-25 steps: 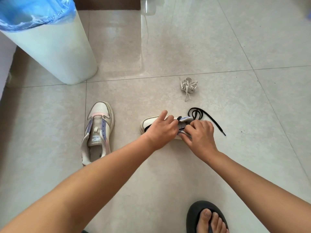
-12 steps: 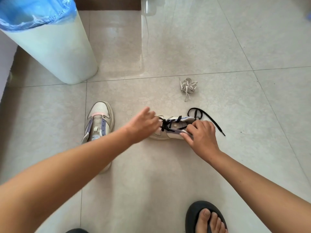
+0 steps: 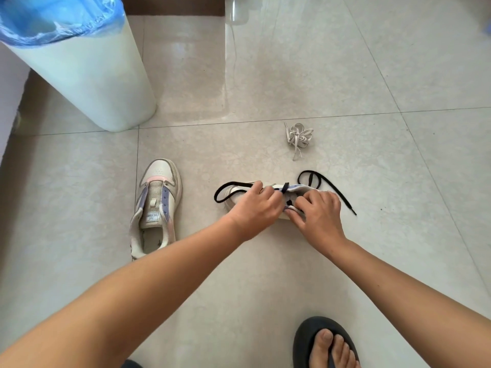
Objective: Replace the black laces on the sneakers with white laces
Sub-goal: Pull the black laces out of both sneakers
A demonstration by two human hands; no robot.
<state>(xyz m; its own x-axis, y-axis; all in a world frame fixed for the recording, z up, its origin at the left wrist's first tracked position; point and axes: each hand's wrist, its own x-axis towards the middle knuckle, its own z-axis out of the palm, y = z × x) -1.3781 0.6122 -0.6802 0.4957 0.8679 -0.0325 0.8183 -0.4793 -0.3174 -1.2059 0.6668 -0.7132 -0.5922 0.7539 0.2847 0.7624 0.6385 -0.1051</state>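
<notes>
Pinching the black lace (image 3: 308,179) where it crosses the eyelets, the left hand (image 3: 256,205) has its fingers curled round a strand, and a slack loop of that lace trails off its far side over the toe of the sneaker (image 3: 288,188). The right hand (image 3: 317,212) grips the sneaker's collar with thumb and fingers, most likely to pin the shoe to the floor (image 3: 345,75) so that pulling the lace does not drag it along. Beyond that hand the freed end of the lace curls in a loop and runs out straight on the tiles, its tip well clear of the shoe. Judging by this, unlacing is partway done on this shoe. The second sneaker (image 3: 156,205) stands apart to the left, toe pointing away, with no lace in its eyelets. The white laces (image 3: 299,136) lie bundled further out, within reach for rethreading. A white bin (image 3: 87,75) with a blue liner stands at far left, and a sandalled foot (image 3: 328,343) shows at the near edge.
</notes>
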